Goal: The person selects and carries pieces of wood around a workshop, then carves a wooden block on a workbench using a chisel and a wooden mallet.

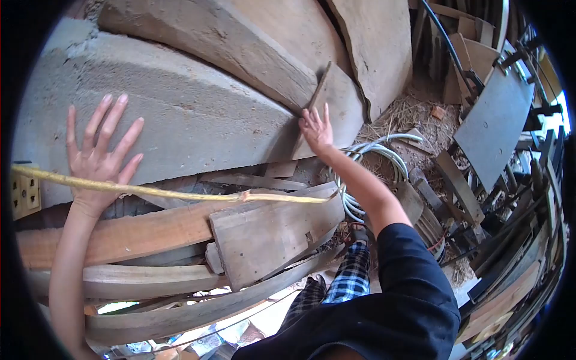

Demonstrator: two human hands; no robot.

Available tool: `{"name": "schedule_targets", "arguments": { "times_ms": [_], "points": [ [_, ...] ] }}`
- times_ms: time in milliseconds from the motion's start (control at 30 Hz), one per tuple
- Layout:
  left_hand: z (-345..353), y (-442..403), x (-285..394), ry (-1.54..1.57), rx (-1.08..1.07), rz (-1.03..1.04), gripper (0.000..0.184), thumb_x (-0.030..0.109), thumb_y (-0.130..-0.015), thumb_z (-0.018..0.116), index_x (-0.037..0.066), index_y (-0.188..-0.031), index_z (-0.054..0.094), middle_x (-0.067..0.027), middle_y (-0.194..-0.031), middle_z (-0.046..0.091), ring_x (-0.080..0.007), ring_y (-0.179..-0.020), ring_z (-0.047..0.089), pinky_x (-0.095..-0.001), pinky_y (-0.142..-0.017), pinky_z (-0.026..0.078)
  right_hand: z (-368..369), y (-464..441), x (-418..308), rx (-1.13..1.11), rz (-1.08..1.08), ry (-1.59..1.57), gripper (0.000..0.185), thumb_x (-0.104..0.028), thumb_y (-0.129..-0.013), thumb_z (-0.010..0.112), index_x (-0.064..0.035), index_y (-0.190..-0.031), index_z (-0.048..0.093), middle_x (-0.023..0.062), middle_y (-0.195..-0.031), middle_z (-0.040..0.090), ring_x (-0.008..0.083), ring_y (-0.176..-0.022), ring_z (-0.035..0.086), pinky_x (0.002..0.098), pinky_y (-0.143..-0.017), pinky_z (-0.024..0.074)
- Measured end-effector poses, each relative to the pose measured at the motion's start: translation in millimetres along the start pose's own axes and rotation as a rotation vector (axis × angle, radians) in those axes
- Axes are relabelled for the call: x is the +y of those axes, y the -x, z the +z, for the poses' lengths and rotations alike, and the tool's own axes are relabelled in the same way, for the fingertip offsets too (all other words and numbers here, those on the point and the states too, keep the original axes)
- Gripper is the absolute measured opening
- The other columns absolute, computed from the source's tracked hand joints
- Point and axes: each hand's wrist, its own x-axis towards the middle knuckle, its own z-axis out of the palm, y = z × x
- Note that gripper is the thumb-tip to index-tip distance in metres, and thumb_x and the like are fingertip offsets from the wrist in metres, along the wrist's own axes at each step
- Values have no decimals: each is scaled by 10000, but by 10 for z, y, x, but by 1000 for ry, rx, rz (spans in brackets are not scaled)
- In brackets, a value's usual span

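Sitting near the left hand [103,163], a box [27,206] holds sockets [32,185].

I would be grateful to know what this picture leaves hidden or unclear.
All in the head view:
Left hand's palm: its back faces the camera.
Right hand's contact with the thin board: hidden by its fingers.
Yellow cord's left end: cut off by the dark rim.
Clutter at the bottom: partly covered by a curved plank.
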Motion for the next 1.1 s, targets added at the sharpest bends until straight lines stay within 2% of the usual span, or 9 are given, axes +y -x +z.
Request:
{"name": "schedule_targets", "arguments": {
  "times_ms": [167, 233, 267, 333, 367, 700, 867, 1033, 1100],
  "points": [
    [2, 1, 3, 34, -2, -3, 602, 355, -709, 741, 281, -1279, 563, -19, -1496, 357, -216, -1408, 285, -546, -1208, 107, -200, -466, 354, -214, -272, 136, 204, -240, -871, 543, -175, -947, 720, -26, -1174, 565, 188, -1249, 437, 639, -1165, 100],
    [7, 9, 3, 38, -13, -19, 595, 375, -719, 736, 292, -1281, 559, -16, -1499, 353, -205, -1410, 279, -543, -1209, 106, -281, -505, 394, -229, -463, 105, 155, -235, -782, 608, -206, -687, 727, -62, -991, 586, 147, -1154, 485, 640, -1172, 98],
    [4, 3, 10, 15, -3, -26, 577, 410, -723, 731, 314, -1267, 565, 6, -1498, 351, -183, -1411, 272, -532, -1216, 100, -319, -431, 335, -280, -512, 219, 119, -233, -763, 619, -230, -720, 730, -92, -993, 585, 143, -1124, 491, 564, -1121, 274],
    [24, 5, 20, -2, 10, -39, 560, 445, -727, 725, 337, -1253, 570, 27, -1498, 348, -160, -1411, 265, -522, -1223, 94, -199, -222, 219, -289, -595, 116, 100, -227, -741, 630, -249, -707, 722, -89, -997, 587, 158, -1116, 491, 456, -952, 402],
    [53, 22, 0, 24, 13, -27, 576, 413, -733, 730, 326, -1275, 554, 18, -1502, 343, -174, -1413, 265, -522, -1222, 93, -172, -70, 153, -239, -677, 108, 102, -222, -739, 628, -255, -693, 713, -87, -1003, 589, 170, -1109, 490, 378, -832, 398],
    [69, 32, -14, 40, 16, -6, 684, 428, -682, 764, 335, -1313, 518, 35, -1506, 330, -163, -1419, 250, -483, -1235, 99, 88, 335, -586, -824, -697, 372, 239, -240, -902, 591, -223, -1101, 722, -37, -1123, 677, 214, -1086, 628, 369, -759, 495],
    [132, 55, -28, 92, 45, 1, 652, 357, -711, 756, 291, -1314, 517, 26, -1526, 294, -170, -1431, 221, -488, -1233, 91, -60, 444, -532, -886, -758, 503, 226, -247, -898, 594, -220, -1076, 731, -32, -1115, 695, 182, -1077, 642, 381, -730, 520],
    [107, 27, -33, 85, 95, 34, 671, 363, -711, 755, 277, -1330, 511, 22, -1537, 278, -172, -1438, 207, -492, -1231, 72, -808, 266, -261, -744, -540, 263, 195, -240, -873, 605, -161, -976, 751, 16, -968, 731, 199, -931, 699, 363, -706, 554],
    [105, 40, -21, 74, 148, 65, 663, 365, -719, 744, 271, -1333, 512, 14, -1540, 278, -180, -1442, 204, -494, -1228, 67, -978, 42, -59, -839, -420, 184, 236, -237, -851, 643, -143, -1048, 734, 38, -1096, 706, 264, -1013, 677, 439, -763, 564]
  ]
}}
